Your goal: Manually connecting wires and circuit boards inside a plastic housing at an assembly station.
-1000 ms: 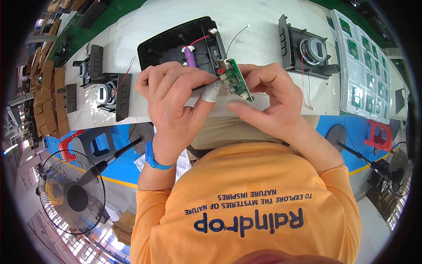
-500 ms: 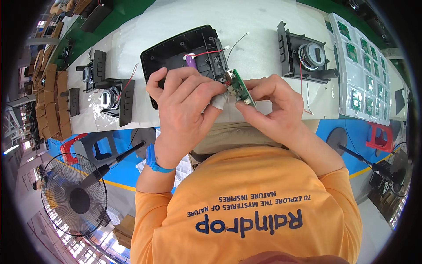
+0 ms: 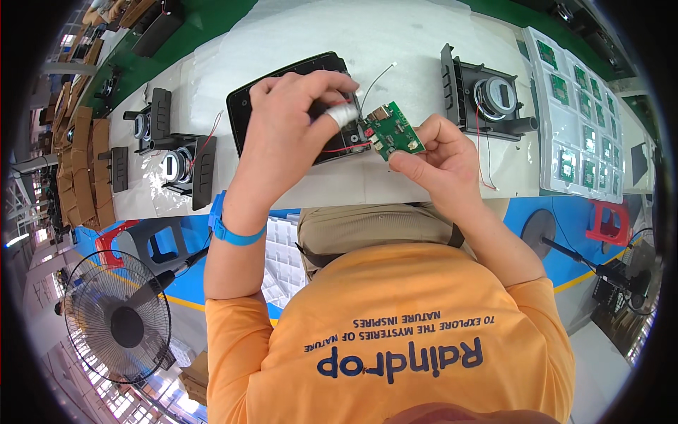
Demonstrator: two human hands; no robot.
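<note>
My right hand (image 3: 446, 159) pinches a green circuit board (image 3: 399, 131) by its right edge, thumb on the near side. The board is tilted with its component face showing. A red wire (image 3: 346, 148) runs from the housing to a white connector at the board's left edge. My left hand (image 3: 293, 124) is over the black plastic housing (image 3: 244, 106), fingers curved and thumb apart from the index finger; white tape wraps the thumb. Its fingertips are near a thin dark wire (image 3: 376, 81) with a white plug. The hand hides much of the housing's inside.
Speaker units on black frames stand to the right (image 3: 494, 99) and left (image 3: 176, 162). A clear tray of green boards (image 3: 568, 134) lies at the far right. White sheeting (image 3: 402, 35) covers the table. A fan (image 3: 127, 325) stands at the lower left.
My left hand has moved up and away from the board, over the housing. The board has turned so its face shows. The red wire now reaches the board; the purple cylinder is hidden.
</note>
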